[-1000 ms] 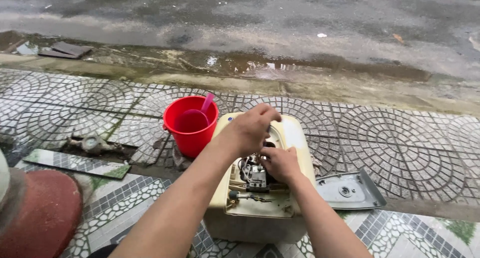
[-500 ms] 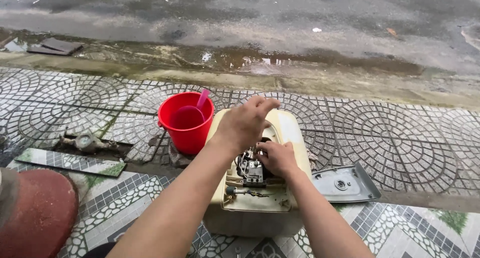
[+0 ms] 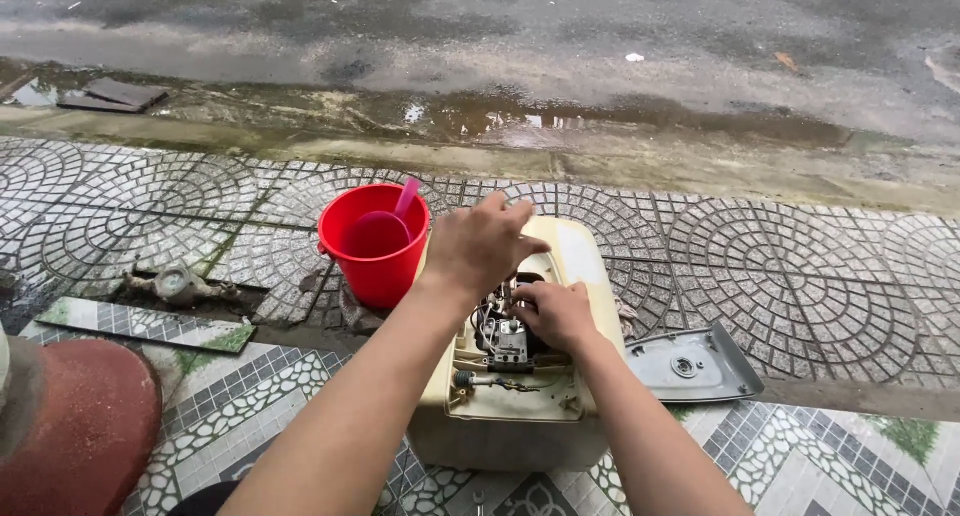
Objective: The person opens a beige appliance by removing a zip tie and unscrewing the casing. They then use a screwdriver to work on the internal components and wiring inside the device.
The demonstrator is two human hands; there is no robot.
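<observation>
A cream-coloured appliance casing [image 3: 585,251] lies on the tiled pavement with its inside exposed, showing wires and a small metal block [image 3: 508,344]. My left hand [image 3: 478,246] hovers over the upper part of the opening, back towards me, fingers bent down; what is under them is hidden. My right hand [image 3: 555,311] reaches into the opening, its fingers curled on the parts inside, just right of the wires.
A red bucket [image 3: 375,271] with a pink ladle [image 3: 405,198] stands just left of the casing. A grey cover plate [image 3: 695,364] lies to the right. A round red-brown object [image 3: 70,426] sits at bottom left, near a water meter [image 3: 180,284]. A wet gutter runs beyond.
Both hands stay at the opening with only small finger movements. The view has shifted slightly.
</observation>
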